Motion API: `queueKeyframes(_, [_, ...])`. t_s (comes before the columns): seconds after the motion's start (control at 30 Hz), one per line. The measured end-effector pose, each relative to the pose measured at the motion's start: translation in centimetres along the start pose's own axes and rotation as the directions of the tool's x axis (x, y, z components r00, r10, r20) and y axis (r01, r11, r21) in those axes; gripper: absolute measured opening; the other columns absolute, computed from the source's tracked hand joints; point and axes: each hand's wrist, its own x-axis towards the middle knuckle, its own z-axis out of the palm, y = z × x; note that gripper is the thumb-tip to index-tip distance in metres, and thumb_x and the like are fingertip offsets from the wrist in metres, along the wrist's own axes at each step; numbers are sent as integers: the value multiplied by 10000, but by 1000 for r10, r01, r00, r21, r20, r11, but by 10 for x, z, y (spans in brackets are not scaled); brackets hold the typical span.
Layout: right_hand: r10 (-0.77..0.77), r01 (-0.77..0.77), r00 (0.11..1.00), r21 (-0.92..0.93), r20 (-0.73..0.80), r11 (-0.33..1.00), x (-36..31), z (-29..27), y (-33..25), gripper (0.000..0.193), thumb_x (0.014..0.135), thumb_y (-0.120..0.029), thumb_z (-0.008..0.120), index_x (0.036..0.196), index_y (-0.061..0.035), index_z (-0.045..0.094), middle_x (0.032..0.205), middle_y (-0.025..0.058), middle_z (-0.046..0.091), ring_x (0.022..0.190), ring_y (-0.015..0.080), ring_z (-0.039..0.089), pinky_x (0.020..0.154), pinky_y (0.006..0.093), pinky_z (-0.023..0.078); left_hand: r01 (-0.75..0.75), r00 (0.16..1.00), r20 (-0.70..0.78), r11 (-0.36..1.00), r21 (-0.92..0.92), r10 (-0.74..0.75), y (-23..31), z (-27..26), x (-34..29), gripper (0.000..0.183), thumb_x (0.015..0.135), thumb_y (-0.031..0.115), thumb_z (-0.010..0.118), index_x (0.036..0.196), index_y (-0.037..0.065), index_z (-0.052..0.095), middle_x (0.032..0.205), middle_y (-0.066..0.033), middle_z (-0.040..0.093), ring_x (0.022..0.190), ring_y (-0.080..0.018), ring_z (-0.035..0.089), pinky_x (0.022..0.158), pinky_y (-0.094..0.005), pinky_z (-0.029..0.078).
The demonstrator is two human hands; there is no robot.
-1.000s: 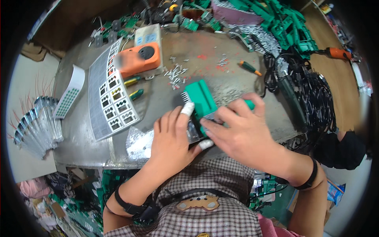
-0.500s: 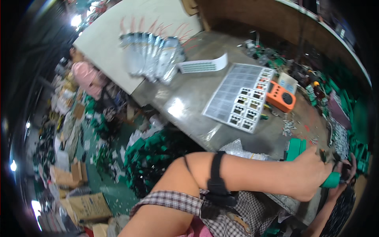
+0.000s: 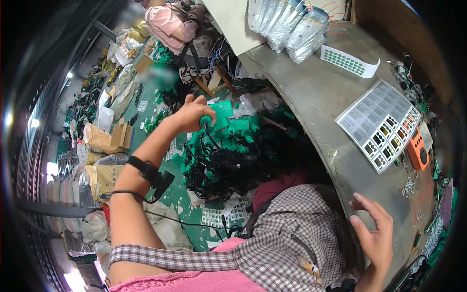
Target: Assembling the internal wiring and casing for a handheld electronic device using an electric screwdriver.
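My left hand [image 3: 192,115] is stretched out over the floor beside the workbench, fingers curled round a green corded hand tool [image 3: 223,110]. The tool has a blocky end and a rounded handle end with a black cord. Right below it lies a heap of similar green tools with black cords [image 3: 219,160]. Near the bench's front edge, my right hand [image 3: 374,233] is held up with fingers apart and nothing in it.
The metal workbench [image 3: 311,92] bears a chart sheet [image 3: 377,121], an orange meter-like device [image 3: 417,151], a sticker strip [image 3: 349,62], bubble-wrapped packs [image 3: 304,36] and loose screws [image 3: 408,186]. Cartons [image 3: 119,136] stand at left. A person in pink [image 3: 165,24] sits beyond.
My left hand has swung from the bench's right side out to the left, carrying the green tool over the heap. My right hand is now free of it and open. The view has turned left.
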Motion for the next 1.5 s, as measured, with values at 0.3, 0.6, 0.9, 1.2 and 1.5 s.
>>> queueKeyframes(0.3, [1,7,994,-76,108,997,25,24,-15,375,840,-62,763,1209,-36,702,1061,157,736,970,298,712,872,355,541,-32,989,-140,998,57,40,-56,86,94,455,603,7,702,987,249,716,1002,-4,661,1088,-266,516,857,-412,325])
queueKeyframes(0.6, [142,-143,990,-62,-8,988,-15,10,1,344,838,-48,757,1179,-25,714,1032,162,741,945,293,722,860,348,544,138,946,259,965,225,-196,-53,162,174,611,789,123,685,1366,308,612,1315,-67,666,1344,-268,521,1211,-610,173])
queueKeyframes(0.9, [445,-437,787,122,-427,891,-105,-30,25,306,836,-11,697,1138,31,715,969,138,764,926,203,725,893,324,530,11,742,299,436,-900,600,115,-115,166,307,937,136,568,1163,-43,675,1009,-146,762,890,-198,744,727,-293,566])
queueKeyframes(1.2, [312,-396,811,-73,-495,915,-156,-90,55,324,929,-194,711,1221,-54,706,996,133,746,897,275,716,801,362,555,275,308,-940,960,-60,-147,-10,-55,392,679,886,298,734,1430,-19,483,1410,-237,541,1326,-406,475,1149,-473,348])
queueKeyframes(1.5, [360,-919,113,40,-926,392,-314,-176,161,234,874,-199,687,1062,-79,758,935,173,741,868,358,713,801,460,564,-344,402,-904,939,0,147,214,-111,283,687,833,56,607,1468,-87,390,1509,-286,402,1385,-453,393,1201,-488,261])
